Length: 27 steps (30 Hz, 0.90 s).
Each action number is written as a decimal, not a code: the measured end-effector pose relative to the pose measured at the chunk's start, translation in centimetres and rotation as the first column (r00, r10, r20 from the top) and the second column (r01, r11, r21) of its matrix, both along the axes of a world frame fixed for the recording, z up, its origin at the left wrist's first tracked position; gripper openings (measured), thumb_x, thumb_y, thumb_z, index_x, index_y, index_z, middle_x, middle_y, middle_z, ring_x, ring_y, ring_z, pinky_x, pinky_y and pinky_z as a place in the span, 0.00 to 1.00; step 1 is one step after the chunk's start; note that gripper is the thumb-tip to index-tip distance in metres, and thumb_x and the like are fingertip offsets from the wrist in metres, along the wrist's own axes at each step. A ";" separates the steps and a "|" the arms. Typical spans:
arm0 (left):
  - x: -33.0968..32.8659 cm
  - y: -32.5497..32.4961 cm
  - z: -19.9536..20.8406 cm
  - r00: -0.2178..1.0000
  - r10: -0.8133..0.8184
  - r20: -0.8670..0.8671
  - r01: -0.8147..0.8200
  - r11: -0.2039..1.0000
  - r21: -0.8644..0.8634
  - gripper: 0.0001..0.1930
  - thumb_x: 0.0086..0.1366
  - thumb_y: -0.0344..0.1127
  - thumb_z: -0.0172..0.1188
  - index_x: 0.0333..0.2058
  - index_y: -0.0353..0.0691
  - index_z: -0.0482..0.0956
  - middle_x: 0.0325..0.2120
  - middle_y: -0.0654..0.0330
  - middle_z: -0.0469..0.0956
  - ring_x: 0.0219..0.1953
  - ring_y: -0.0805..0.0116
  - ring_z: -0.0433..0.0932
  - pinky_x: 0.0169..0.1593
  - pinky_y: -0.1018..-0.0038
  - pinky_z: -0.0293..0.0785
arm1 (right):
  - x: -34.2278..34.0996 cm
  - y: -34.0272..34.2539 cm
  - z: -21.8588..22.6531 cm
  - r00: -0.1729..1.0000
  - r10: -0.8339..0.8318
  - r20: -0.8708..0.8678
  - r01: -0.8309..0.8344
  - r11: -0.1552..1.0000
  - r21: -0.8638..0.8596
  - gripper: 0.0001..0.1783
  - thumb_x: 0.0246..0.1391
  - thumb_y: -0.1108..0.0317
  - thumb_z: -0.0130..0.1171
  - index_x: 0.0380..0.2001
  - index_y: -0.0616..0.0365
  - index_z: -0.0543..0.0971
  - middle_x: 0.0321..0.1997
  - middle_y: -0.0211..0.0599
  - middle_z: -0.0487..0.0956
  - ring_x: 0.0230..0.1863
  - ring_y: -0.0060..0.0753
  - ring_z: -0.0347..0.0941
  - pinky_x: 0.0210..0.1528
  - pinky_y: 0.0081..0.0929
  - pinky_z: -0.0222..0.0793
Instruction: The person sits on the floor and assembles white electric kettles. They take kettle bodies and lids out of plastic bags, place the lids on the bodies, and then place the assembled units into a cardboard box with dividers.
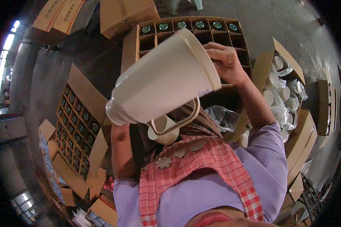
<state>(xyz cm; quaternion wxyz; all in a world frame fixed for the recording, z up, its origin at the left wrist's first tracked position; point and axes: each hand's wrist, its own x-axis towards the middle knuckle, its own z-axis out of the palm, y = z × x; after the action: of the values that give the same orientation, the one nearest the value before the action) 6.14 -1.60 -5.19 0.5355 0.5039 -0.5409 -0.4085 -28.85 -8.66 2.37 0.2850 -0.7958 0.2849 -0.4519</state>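
A large cream-coloured vacuum flask (159, 75) with a looped handle (195, 113) is tilted in front of my chest. Its narrow neck points down to the left, and its broad base faces up to the right. My left forearm reaches up to the neck end; the flask hides the fingers of that hand, which bears the neck end. Beside the base rim is my right hand (227, 62), its fingers bent against the rim and partly behind it. Below the handle, near my lap, a cream cup-shaped piece (165, 130) shows in part.
Ahead stands a divided carton (240, 38) with a row of green-topped glass pieces (200, 25). On the left, another divided carton (70, 143) holds several more. An open carton (274, 43) at right contains cream pieces in clear plastic (280, 94). Closed cartons (129, 15) sit at the back left.
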 end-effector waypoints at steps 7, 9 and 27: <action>-4.9 0.6 6.1 0.969 0.041 0.245 0.035 0.954 -0.297 0.13 0.55 0.33 0.53 0.36 0.30 0.74 0.30 0.60 0.76 0.31 0.72 0.74 0.37 0.76 0.71 | -1.3 -0.8 -6.7 0.986 0.067 0.155 -0.139 0.844 0.518 0.17 0.40 0.68 0.60 0.33 0.69 0.77 0.27 0.37 0.79 0.29 0.23 0.72 0.32 0.25 0.70; -4.7 0.4 6.2 0.871 0.067 0.486 0.160 0.898 -0.410 0.14 0.54 0.33 0.56 0.36 0.30 0.74 0.30 0.59 0.76 0.33 0.70 0.75 0.38 0.76 0.70 | -1.1 0.1 -5.8 0.987 -0.008 0.161 -0.087 0.811 0.578 0.15 0.43 0.69 0.59 0.34 0.70 0.77 0.29 0.37 0.78 0.30 0.23 0.72 0.33 0.25 0.69; -4.6 2.5 8.4 0.685 0.138 0.715 0.430 0.716 -0.550 0.17 0.50 0.29 0.55 0.39 0.27 0.73 0.34 0.44 0.74 0.30 0.56 0.77 0.30 0.72 0.75 | -1.0 -1.0 -9.0 0.894 0.181 0.409 -0.399 0.736 0.547 0.31 0.41 0.60 0.64 0.49 0.61 0.69 0.47 0.44 0.73 0.45 0.30 0.70 0.47 0.30 0.68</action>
<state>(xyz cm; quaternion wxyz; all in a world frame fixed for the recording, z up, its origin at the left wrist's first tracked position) 1.53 0.94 3.26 0.3906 0.3386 -0.8560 0.0036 -29.84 -9.68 -6.65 0.6404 -0.6062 0.2354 -0.4086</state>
